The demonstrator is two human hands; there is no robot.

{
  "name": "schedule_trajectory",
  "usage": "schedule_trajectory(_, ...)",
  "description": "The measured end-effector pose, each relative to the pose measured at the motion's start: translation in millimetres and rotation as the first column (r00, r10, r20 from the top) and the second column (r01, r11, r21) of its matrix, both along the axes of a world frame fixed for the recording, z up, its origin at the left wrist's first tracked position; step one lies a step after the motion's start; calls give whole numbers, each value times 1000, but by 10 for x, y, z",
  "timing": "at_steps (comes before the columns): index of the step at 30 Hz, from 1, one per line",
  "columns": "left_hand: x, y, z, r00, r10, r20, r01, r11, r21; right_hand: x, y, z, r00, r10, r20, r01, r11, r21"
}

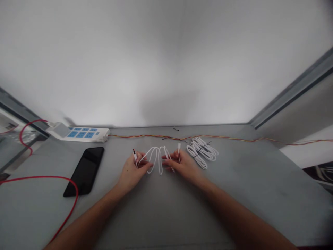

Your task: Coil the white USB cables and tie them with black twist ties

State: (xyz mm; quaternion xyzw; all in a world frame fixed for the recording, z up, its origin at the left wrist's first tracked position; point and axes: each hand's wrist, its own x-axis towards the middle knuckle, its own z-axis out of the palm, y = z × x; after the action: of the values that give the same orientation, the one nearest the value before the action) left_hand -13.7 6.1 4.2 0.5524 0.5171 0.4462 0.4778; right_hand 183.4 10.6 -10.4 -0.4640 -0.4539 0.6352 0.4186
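Ok, we see L hand (132, 172) & R hand (183, 167), fingers pinched narrow on each end of long white cable (157, 160), loops between hands, over grey tabletop (234, 198), near coiled white cables (201, 152).

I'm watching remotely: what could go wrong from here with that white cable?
The slack loops of the white cable could catch on the bundled white cables lying just beyond the right hand, possibly tangling them. Both the left hand and the right hand seem to pinch the cable's small end connectors with only their fingertips, so one might slip and let the loops drop.
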Motion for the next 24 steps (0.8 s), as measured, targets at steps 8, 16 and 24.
schedule_trajectory(8, 45, -82, -45, 995, -95, 0, 95, 995, 1, -100, -106, 46, 996, 82, -40, -81, 996, 27)
schedule_trajectory(16, 51, -39, -70, 985, -165, 59, 171, 977, -126, -56, -90, 57, 999, 40, -17, -38, 993, 108)
schedule_trajectory(24, 91, -86, -31, 905, -271, 328, 391, 835, -387, -52, -107, 39, 997, 17, 81, -33, 980, 198)
